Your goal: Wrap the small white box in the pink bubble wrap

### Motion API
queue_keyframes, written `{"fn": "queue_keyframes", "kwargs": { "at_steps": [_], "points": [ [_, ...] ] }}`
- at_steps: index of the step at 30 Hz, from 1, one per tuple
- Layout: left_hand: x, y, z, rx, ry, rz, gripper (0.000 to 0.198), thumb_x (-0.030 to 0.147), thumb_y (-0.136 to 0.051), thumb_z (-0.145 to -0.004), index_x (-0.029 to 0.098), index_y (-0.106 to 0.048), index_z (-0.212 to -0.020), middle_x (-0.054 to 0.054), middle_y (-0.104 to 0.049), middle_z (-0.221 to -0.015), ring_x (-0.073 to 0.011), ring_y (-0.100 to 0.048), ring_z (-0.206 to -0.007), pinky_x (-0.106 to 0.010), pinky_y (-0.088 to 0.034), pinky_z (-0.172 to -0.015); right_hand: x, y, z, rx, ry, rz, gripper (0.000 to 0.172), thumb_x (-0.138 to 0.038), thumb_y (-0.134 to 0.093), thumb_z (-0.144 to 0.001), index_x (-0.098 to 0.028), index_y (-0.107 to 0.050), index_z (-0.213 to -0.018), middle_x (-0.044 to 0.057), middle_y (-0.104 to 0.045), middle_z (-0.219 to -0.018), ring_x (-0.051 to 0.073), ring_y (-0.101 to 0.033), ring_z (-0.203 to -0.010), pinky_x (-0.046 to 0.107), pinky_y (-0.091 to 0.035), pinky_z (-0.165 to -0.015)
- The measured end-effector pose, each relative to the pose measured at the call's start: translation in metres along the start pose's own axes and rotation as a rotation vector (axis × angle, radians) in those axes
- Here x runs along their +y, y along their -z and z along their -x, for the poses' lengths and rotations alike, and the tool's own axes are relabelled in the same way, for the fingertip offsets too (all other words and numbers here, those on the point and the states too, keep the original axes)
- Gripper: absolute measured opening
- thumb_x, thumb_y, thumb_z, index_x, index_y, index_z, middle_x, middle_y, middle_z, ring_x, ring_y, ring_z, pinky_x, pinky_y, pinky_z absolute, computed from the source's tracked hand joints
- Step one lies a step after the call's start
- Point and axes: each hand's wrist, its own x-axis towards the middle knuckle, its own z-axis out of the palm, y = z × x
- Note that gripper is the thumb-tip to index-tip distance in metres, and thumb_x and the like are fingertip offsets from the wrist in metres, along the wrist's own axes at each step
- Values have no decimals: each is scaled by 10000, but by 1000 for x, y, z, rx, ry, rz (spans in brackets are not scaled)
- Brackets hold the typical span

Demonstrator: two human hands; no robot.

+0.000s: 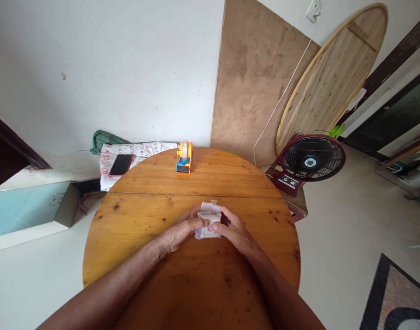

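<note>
Between my two hands is a small box-like packet in clear, wrinkled bubble wrap (210,233), with a loose flap of wrap standing up at its far end. My left hand (187,225) grips its left side, thumb pressed on top. My right hand (234,229) closes on the right side, its thumb also on the top near the other thumb. What lies inside the wrap cannot be made out. Farther back on the round wooden table (144,220) stands an orange and blue tape dispenser (185,158) with a roll of tape in it.
A dark phone (121,165) lies on a printed white sack (150,150) beyond the table's left rim. To the right, a dark red fan (311,158) stands on a low wooden stool. A round wooden board (334,73) leans against the wall.
</note>
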Motion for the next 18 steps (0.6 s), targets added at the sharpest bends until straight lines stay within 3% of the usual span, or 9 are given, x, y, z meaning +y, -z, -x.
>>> {"fn": "queue_keyframes", "kwargs": {
  "at_steps": [5, 10, 14, 18],
  "points": [
    [0, 1, 0, -32, 3, 2, 403, 284, -749, -731, 178, -650, -1107, -68, -698, -1033, -198, -629, -905, -297, -448, -840, -3, 3, 1, 19, 61, 75, 397, -305, -653, -792, -233, -602, -1180, 22, -693, -1032, 196, -627, -944, 302, -479, -836],
    [0, 2, -1, -24, 22, -30, 340, 326, -768, -724, 171, -681, -1014, -42, -702, -903, -181, -624, -836, -273, -439, -792, -4, 3, 3, 53, 70, 249, 270, -306, -591, -836, -225, -632, -1090, -3, -682, -868, 170, -605, -802, 274, -454, -743],
    [2, 5, 0, -43, 35, -83, 297, 355, -753, -741, 168, -690, -964, -28, -690, -846, -158, -601, -784, -246, -418, -729, -3, 3, 2, 97, 108, 319, 222, -329, -592, -830, -204, -646, -1005, 22, -673, -928, 186, -601, -861, 278, -457, -756],
    [2, 8, 0, -52, 39, -125, 342, 382, -754, -735, 158, -684, -983, -35, -676, -836, -165, -587, -771, -248, -410, -697, -1, 3, 1, 131, 112, 292, 275, -364, -580, -851, -208, -630, -1072, 45, -678, -1022, 203, -608, -930, 307, -477, -815]
  ]
}}
